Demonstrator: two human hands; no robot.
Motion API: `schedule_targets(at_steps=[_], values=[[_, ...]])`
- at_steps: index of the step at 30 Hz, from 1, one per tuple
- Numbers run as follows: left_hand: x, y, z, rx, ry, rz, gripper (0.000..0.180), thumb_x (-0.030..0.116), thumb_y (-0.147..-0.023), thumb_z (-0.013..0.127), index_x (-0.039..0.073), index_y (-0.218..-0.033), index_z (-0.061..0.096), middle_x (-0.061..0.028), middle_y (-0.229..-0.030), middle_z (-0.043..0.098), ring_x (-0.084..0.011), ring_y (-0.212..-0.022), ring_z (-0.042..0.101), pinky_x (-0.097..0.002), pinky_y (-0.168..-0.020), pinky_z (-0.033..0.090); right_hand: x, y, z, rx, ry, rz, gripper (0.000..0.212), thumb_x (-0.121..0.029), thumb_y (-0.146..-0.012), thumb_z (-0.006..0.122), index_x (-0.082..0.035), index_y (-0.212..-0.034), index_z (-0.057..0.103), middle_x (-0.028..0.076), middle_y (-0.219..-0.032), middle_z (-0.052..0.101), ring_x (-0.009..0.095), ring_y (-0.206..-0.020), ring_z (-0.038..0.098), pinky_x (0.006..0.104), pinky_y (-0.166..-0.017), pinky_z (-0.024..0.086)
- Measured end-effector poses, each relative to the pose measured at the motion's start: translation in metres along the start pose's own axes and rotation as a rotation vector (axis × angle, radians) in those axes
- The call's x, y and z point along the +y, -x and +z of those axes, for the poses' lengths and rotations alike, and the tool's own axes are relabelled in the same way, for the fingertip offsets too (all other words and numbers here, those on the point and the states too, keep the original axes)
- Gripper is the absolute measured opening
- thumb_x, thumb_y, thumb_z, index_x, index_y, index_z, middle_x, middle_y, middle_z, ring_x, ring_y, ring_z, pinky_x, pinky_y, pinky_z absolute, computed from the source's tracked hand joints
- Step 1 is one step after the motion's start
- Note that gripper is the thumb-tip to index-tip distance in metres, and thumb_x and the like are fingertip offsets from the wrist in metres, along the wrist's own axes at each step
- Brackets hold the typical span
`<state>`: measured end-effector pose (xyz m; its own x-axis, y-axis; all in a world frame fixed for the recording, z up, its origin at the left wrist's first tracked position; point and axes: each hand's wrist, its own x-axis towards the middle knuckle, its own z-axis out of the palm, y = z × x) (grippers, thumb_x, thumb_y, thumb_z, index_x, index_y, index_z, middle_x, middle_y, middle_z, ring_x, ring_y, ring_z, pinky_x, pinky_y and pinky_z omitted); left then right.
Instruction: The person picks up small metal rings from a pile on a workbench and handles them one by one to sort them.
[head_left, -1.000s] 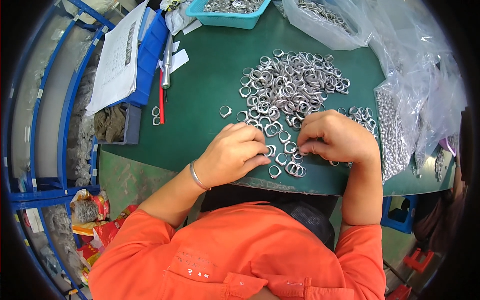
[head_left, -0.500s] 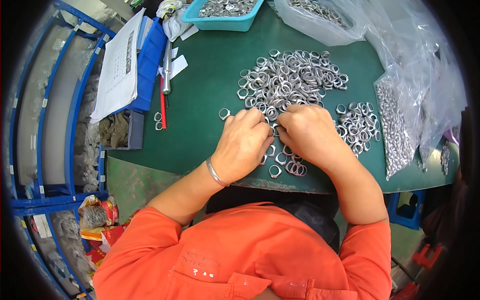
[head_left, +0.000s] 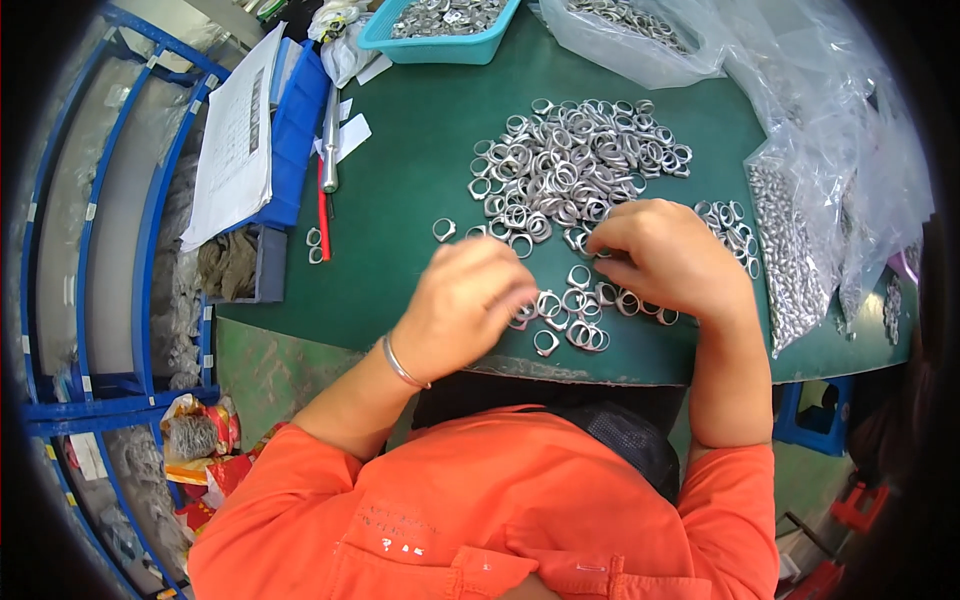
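Observation:
A big heap of silver metal rings [head_left: 570,160] lies on the green table. My left hand [head_left: 465,295] hovers left of a small group of rings [head_left: 575,305] close to the front edge; motion smears its fingers, and I cannot see anything held in them. My right hand [head_left: 665,255] is over the rings right of that group, its thumb and bent fingers apart. Its fingertips come down beside a few rings [head_left: 578,240] at the heap's lower edge. The right hand partly covers another ring cluster [head_left: 738,235]. One ring [head_left: 444,230] lies alone beyond my left hand.
A turquoise basket [head_left: 440,46] of metal parts and a clear bag [head_left: 640,60] stand at the back. At right is a plastic bag of metal pieces [head_left: 785,250]. A blue bin [head_left: 300,130] with papers, a red stick [head_left: 324,215] and two rings [head_left: 315,246] are at left.
My hands have moved apart: the left toward the front left, the right to the right. More of the small ring group now shows between them.

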<state>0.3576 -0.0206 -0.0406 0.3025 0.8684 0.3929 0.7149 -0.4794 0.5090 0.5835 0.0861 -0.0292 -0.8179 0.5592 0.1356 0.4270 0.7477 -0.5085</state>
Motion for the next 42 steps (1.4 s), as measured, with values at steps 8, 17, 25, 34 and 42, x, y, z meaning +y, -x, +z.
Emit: schedule_targets(at_steps=[8, 17, 25, 34, 42], values=[[-0.019, -0.002, -0.007, 0.052, -0.005, -0.239, 0.016, 0.002, -0.078, 0.076, 0.001, -0.092, 0.069, -0.0080, -0.087, 0.062, -0.0182, -0.068, 0.058, -0.0288, -0.062, 0.048, 0.005, 0.000, -0.010, 0.006, -0.212, -0.153, 0.007, -0.007, -0.071, 0.069, -0.002, -0.074, 0.068, 0.013, -0.075, 0.063, 0.034, -0.071, 0.065, 0.0410, -0.066, 0.052], [-0.023, 0.003, 0.005, 0.084, 0.049, -0.215, 0.017, 0.002, -0.077, 0.078, 0.001, -0.090, 0.067, -0.0060, -0.085, 0.063, -0.0139, -0.067, 0.058, -0.0258, -0.061, 0.048, 0.006, -0.002, -0.001, 0.116, -0.029, 0.007, 0.010, -0.010, -0.074, 0.071, -0.003, -0.081, 0.069, 0.013, -0.081, 0.067, 0.034, -0.080, 0.065, 0.0431, -0.071, 0.052], [-0.017, 0.002, -0.037, -0.111, 0.217, -0.352, 0.011, -0.004, -0.076, 0.074, 0.001, -0.083, 0.066, -0.0075, -0.079, 0.066, -0.0161, -0.070, 0.066, -0.0271, -0.064, 0.052, 0.007, -0.006, 0.007, 0.067, -0.032, 0.007, 0.009, -0.012, -0.075, 0.069, -0.003, -0.078, 0.069, 0.016, -0.078, 0.066, 0.034, -0.080, 0.065, 0.0431, -0.070, 0.053], [-0.020, 0.006, -0.021, -0.092, 0.095, -0.238, 0.020, -0.004, -0.076, 0.074, 0.002, -0.094, 0.068, -0.0074, -0.086, 0.061, -0.0184, -0.071, 0.062, -0.0297, -0.064, 0.050, 0.008, 0.007, -0.030, -0.227, -0.220, 0.176, 0.013, -0.012, -0.071, 0.074, 0.000, -0.074, 0.070, 0.014, -0.076, 0.067, 0.032, -0.071, 0.066, 0.0390, -0.066, 0.052], [-0.027, 0.007, -0.004, -0.028, 0.014, -0.235, 0.018, -0.004, -0.077, 0.074, -0.001, -0.089, 0.061, -0.0085, -0.091, 0.056, -0.0182, -0.070, 0.058, -0.0296, -0.064, 0.049, 0.003, -0.001, 0.005, 0.106, 0.241, 0.156, 0.013, -0.014, -0.069, 0.071, -0.001, -0.067, 0.066, 0.016, -0.073, 0.065, 0.036, -0.075, 0.065, 0.0452, -0.071, 0.053]])
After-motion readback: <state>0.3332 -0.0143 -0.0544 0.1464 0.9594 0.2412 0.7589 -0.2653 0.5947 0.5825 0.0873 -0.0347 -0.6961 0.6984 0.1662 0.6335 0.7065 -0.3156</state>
